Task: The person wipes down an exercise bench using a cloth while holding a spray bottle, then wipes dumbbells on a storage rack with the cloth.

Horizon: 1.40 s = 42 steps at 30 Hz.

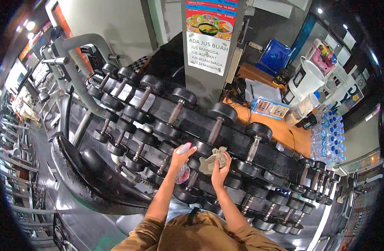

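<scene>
My left hand point(179, 160) is closed around a small clear spray bottle point(183, 174) with a pink-and-white top and a coloured label. In my right hand point(221, 172) is a crumpled grey-beige cloth point(208, 164), gripped between thumb and fingers. Both hands are over the dumbbell rack, in front of my body. Just beyond them a dumbbell point(215, 131) with a metal handle and black round heads lies on the upper tier. Another dumbbell point(254, 149) rests to the right of the cloth. My left hand and the bottle partly cover dumbbells on the lower tier.
A black padded bench point(85, 178) stands close on my left. Behind the rack, a wooden desk point(300, 138) carries a blue calendar point(270, 108), a white bucket point(307, 77) and containers. Several water bottles point(328, 134) stand at its right end. A pillar point(204, 81) bears a menu.
</scene>
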### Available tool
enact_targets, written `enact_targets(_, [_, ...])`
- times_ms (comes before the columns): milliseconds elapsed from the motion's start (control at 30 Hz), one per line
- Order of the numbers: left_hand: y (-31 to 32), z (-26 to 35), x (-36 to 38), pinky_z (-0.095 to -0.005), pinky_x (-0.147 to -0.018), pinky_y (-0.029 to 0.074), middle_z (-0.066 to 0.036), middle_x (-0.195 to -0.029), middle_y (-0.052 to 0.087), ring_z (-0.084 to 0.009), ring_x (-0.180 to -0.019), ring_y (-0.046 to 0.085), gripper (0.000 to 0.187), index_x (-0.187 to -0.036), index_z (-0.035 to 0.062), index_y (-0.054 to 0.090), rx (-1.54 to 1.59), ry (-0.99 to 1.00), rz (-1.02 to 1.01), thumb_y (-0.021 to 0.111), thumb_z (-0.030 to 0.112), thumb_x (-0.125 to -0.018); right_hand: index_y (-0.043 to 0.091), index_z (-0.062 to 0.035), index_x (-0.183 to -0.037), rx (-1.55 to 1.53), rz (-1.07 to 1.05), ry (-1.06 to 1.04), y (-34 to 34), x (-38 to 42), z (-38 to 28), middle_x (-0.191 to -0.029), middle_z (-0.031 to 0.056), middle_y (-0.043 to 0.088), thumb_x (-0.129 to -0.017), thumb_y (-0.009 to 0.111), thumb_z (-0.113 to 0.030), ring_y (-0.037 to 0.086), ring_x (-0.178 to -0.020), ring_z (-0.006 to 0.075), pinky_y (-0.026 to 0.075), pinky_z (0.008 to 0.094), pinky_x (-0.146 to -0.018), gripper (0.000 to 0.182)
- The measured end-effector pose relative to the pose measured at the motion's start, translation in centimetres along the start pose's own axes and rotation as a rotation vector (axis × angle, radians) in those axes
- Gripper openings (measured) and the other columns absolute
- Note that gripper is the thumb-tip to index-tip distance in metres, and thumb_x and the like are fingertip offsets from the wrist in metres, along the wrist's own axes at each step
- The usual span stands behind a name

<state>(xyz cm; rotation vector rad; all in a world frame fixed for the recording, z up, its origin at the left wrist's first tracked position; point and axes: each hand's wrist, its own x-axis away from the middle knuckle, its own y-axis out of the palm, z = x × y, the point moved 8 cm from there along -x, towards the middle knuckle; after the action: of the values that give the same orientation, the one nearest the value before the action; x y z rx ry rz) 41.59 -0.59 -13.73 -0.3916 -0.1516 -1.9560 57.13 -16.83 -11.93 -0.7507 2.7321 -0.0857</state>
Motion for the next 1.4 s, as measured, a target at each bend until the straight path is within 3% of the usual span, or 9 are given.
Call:
enact_targets(267, [-0.2,-0.9,-0.5,-0.0243,-0.049,0.04,0.002,-0.069,0.058,-0.0065,-0.053,0.047,0.054,-0.104,0.0016,0.069,-0.035,-0.025,-0.002,0.082,0.045,-0.075,0.048,0.0026,-0.129,-0.147,0.13,0.153,0.5,1.2,2.6,-0.131,0.0148,0.047,-0.098,0.056,-0.02,0.046,-0.124,0.0271,0.033,0.0394,-0.107,0.039])
enact_targets(533, [-0.1,-0.9,-0.3,-0.024,-0.048,0.04,0.002,-0.073,0.059,-0.0064,-0.052,0.048,0.057,-0.111,0.0018,0.067,0.024,-0.024,0.005,0.082,0.043,-0.075,0.056,-0.0065,-0.129,-0.562,0.391,0.778,1.3,3.0,8.6,-0.126,0.0071,0.059,-0.097,0.059,-0.03,0.057,-0.111,0.0198,0.044,0.0333,-0.095,0.039])
enact_targets(800, [0.0,-1.2,-0.3,-0.0224,-0.052,0.045,0.002,-0.091,0.064,-0.0058,-0.061,0.052,0.065,-0.122,0.0033,0.065,-0.001,-0.075,-0.067,0.082,0.046,-0.076,0.058,-0.0096,-0.127,-0.873,0.221,0.907,1.8,2.9,9.9,-0.125,0.0033,0.06,-0.097,0.059,-0.027,0.06,-0.107,0.0193,0.048,0.0335,-0.091,0.035])
enact_targets(933, [-0.1,-1.6,-0.5,-0.0223,-0.052,0.044,0.003,-0.085,0.062,-0.0057,-0.06,0.051,0.063,-0.12,0.0035,0.065,0.005,-0.052,-0.035,0.082,0.047,-0.076,0.058,-0.0024,-0.122,-0.444,0.304,0.695,-0.4,3.1,5.0,-0.125,0.0097,0.058,-0.094,0.064,-0.023,0.057,-0.111,0.0254,0.043,0.0366,-0.097,0.035])
enact_targets(1000, [0.0,-1.5,-0.5,-0.0221,-0.052,0.044,0.003,-0.084,0.062,-0.0056,-0.06,0.051,0.062,-0.118,0.0035,0.066,0.017,-0.026,-0.025,0.082,0.046,-0.076,0.06,0.0,-0.118,0.089,0.129,0.128,-0.8,1.1,-0.6,-0.114,0.0081,0.062,-0.093,0.063,-0.017,0.055,-0.113,0.027,0.041,0.0367,-0.098,0.031])
enact_targets(1067, [-0.1,-1.6,-0.3,-0.022,-0.052,0.044,0.004,-0.082,0.062,-0.0055,-0.06,0.051,0.06,-0.116,0.0034,0.066,0.032,-0.004,-0.014,0.081,0.046,-0.076,0.061,-0.0036,-0.117,0.177,0.093,-0.023,-0.4,0.1,-3.3,-0.114,0.0103,0.062,-0.086,0.067,-0.012,0.053,-0.113,0.0304,0.041,0.0374,-0.098,0.032])
enact_targets(1133, [0.0,-1.8,-0.5,-0.0238,-0.048,0.041,0.002,-0.069,0.058,-0.0054,-0.053,0.048,0.046,-0.1,0.001,0.068,0.052,-0.003,-0.009,0.082,0.039,-0.078,0.064,-0.0095,-0.113,0.47,-0.305,-0.323,3.2,-1.1,-7.4,-0.114,0.0049,0.061,-0.077,0.073,-0.011,0.052,-0.109,0.0299,0.041,0.0387,-0.098,0.037])
enact_targets(1167, [0.0,-2.2,-0.5,-0.0238,-0.048,0.041,0.002,-0.069,0.058,-0.0054,-0.053,0.048,0.046,-0.1,0.001,0.068,0.061,-0.003,-0.005,0.082,0.039,-0.078,0.066,-0.0153,-0.11,0.499,-0.341,-0.386,4.5,-1.6,-8.8,-0.111,-0.0024,0.063,-0.071,0.074,-0.012,0.052,-0.106,0.0273,0.043,0.041,-0.093,0.04])
enact_targets(1400, [-2.6,-4.5,1.0,-0.0235,-0.048,0.041,0.006,-0.073,0.057,-0.0048,-0.059,0.049,0.019,-0.092,0.0091,0.068,0.064,0.045,0.105,0.072,0.027,-0.088,0.072,-0.0145,-0.093,0.93,-0.789,-0.447,13.6,-5.2,-7.8,-0.103,-0.0031,0.066,-0.069,0.074,-0.018,0.053,-0.108,0.0274,0.044,0.0517,-0.083,0.025])
